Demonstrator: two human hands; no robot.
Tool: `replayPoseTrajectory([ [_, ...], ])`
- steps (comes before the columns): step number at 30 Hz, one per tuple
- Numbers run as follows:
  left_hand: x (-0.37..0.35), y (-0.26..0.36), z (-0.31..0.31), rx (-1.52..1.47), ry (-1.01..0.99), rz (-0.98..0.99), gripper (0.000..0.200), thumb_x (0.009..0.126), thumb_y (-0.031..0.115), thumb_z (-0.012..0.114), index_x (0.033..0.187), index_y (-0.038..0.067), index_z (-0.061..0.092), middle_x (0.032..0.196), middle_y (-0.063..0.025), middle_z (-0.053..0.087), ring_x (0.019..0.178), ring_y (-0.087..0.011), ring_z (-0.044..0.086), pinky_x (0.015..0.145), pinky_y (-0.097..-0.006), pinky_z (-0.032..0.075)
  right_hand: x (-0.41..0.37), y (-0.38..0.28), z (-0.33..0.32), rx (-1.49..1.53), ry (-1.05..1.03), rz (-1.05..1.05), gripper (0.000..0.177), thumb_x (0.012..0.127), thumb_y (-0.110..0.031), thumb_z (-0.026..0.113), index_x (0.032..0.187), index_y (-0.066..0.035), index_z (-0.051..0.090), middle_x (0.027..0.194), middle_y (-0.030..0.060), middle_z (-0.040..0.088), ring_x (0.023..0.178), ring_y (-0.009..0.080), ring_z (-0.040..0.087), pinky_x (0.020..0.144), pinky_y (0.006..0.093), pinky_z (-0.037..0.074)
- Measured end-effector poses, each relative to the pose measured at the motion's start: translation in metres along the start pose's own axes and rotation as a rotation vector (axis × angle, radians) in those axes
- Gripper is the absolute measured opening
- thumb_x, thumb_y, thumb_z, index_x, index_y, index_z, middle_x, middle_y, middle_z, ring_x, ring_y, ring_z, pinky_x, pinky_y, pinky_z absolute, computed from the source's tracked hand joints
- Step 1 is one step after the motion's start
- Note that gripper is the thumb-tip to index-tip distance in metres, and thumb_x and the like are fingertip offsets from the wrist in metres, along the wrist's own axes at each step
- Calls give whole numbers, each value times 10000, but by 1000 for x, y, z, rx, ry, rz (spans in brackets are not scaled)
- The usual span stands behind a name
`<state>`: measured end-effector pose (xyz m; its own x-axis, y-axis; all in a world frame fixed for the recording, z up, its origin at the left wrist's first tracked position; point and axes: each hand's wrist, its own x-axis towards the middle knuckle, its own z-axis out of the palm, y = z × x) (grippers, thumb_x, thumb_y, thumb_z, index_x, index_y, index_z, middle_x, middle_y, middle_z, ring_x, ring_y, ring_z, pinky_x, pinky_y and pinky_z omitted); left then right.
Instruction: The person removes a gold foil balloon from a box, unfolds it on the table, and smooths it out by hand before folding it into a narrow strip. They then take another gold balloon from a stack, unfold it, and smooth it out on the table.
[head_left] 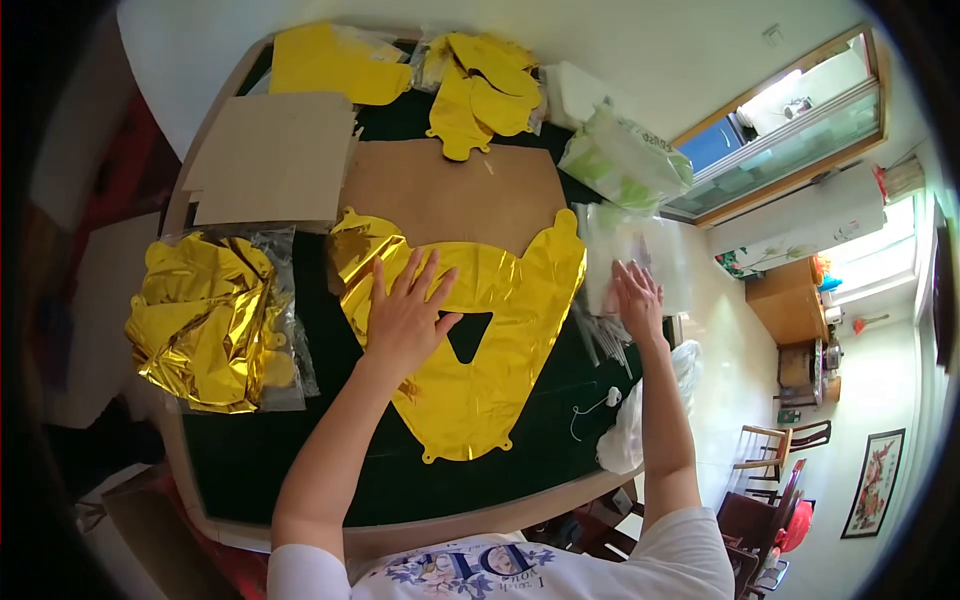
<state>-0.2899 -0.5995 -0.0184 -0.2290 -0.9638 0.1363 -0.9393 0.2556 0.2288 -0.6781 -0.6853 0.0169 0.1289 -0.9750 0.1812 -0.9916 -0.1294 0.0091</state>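
Note:
A flat gold foil balloon shaped like a letter A [490, 390], with a triangular hole, lies on the dark green table cover [260, 455] and partly over brown cardboard [460, 195]. My left hand [408, 312] rests on its left side, fingers spread, holding nothing. To the right, my right hand [637, 293] is over a stack of clear plastic bags [660, 245], fingers somewhat apart. Whether a bag is under its fingertips is hard to tell; none is visibly gripped.
Crumpled gold foil [200, 320] in clear plastic lies left. Cardboard sheets [275, 160], yellow pieces [485, 85] and a green-white package [625, 160] lie toward the far side. A white plastic bag [625, 430] and white string [585, 410] are near the right edge.

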Motion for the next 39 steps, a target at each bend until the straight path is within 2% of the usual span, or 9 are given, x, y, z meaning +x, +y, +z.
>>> replayPoseTrajectory([
  [5, 17, 7, -3, -104, -37, -26, 611, 935, 514, 489, 1456, 227, 348, 1552, -54, 254, 1453, -210, 175, 1147, -601, 24, 15, 30, 2, -121, -83, 210, 462, 949, -424, 456, 1386, -273, 474, 1420, 129, 457, 1320, 341, 405, 1064, 616, 259],
  [9, 23, 6, -3, -103, -16, -20, 618, 927, 512, 502, 1446, 199, 378, 1535, -63, 291, 1444, -210, 205, 1154, -583, 39, 11, 31, 3, -101, 102, 193, 375, 939, -334, 507, 1276, -172, 545, 1253, 172, 552, 1187, 358, 492, 981, 515, 378],
  [11, 22, 5, 1, -224, 97, -7, 537, 915, 442, 560, 1368, 169, 471, 1466, -78, 394, 1414, -220, 278, 1154, -574, 61, 2, 25, -6, 53, 227, 132, 278, 924, -257, 552, 1150, -105, 610, 1111, 179, 610, 1068, 349, 559, 897, 445, 445],
  [15, 26, 1, -8, -419, 346, -24, 324, 871, 276, 653, 1152, 118, 617, 1231, -87, 592, 1273, -248, 468, 1147, -554, 125, -54, -35, -44, 248, 80, 36, 65, 824, -100, 655, 827, -44, 623, 849, 126, 597, 839, 322, 589, 739, 396, 472],
  [21, 28, -17, -10, -411, 600, -109, 215, 826, 120, 672, 1023, 86, 593, 1066, -100, 608, 1095, -282, 546, 1098, -534, 269, -82, -56, -32, 239, -13, 33, 131, 792, -93, 686, 901, -64, 620, 874, 109, 600, 877, 310, 577, 786, 410, 463],
  [24, 27, -18, -4, -386, 495, -220, 242, 844, 77, 646, 1068, 79, 554, 1089, -103, 591, 1104, -280, 540, 1106, -522, 282, -80, -60, -38, 216, -96, 42, 159, 797, -90, 682, 939, -69, 612, 882, 105, 599, 877, 317, 571, 795, 420, 454],
  [29, 27, -12, 5, -171, 230, -201, 505, 935, 369, 558, 1338, 76, 477, 1417, -147, 437, 1376, -285, 338, 1149, -542, 160, -59, -103, -55, 388, -56, -122, 303, 814, -93, 669, 1108, -52, 611, 1134, 152, 602, 1075, 338, 555, 938, 402, 439],
  [33, 25, -14, -3, -131, 222, -200, 485, 938, 352, 561, 1338, 92, 477, 1430, -140, 423, 1390, -278, 316, 1153, -551, 122, -48, -113, -38, 252, 78, -221, 303, 836, -80, 630, 1135, -50, 587, 1125, 141, 607, 1073, 343, 551, 950, 410, 427],
  [39, 26, -11, -5, -185, 134, -217, 485, 934, 349, 563, 1352, 120, 479, 1473, -117, 378, 1409, -267, 281, 1147, -566, 115, -68, -80, -42, 305, -46, -66, 245, 816, -46, 630, 1060, -65, 627, 1059, 132, 623, 1028, 338, 567, 913, 404, 451],
])
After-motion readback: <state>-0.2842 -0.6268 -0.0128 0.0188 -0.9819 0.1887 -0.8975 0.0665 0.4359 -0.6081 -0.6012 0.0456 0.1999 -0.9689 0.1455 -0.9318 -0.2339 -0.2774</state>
